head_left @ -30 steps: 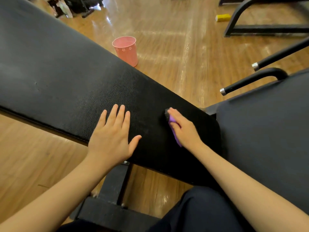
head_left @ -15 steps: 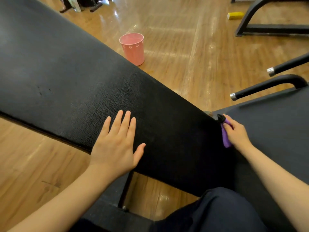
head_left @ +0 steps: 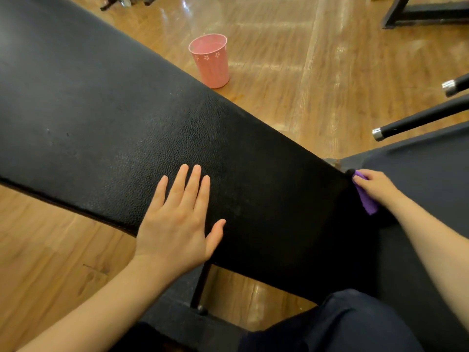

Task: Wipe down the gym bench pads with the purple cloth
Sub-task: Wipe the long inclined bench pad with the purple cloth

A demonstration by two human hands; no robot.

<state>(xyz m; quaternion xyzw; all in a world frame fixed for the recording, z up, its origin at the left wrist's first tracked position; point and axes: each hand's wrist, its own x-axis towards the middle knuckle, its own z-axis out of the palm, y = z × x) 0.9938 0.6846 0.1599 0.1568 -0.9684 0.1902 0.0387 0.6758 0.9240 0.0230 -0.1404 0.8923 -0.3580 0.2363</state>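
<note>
Wooden floor (head_left: 291, 102) fills the background, glossy planks. Long black bench pad (head_left: 101, 118) runs diagonally from upper left to centre right, pebbled vinyl surface. Second black pad (head_left: 426, 179) at right, meeting the long one at a narrow gap. Dark metal frame (head_left: 182, 316) under the long pad, near bottom. Person's dark trouser leg (head_left: 350, 326) at bottom right. Left hand (head_left: 177, 224) lies flat on the long pad near its close edge, fingers straight and a little apart, thumb out, gripping nothing. Two black handle bars (head_left: 418, 120) with silver end caps at right edge, above the second pad. Pink cup (head_left: 210, 60) stands upright on the floor beyond the long pad. Right hand (head_left: 378, 185) at the gap between pads, fingers curled and clamped on the purple cloth (head_left: 366, 199), which hangs down from the hand against the end of the long pad.
</note>
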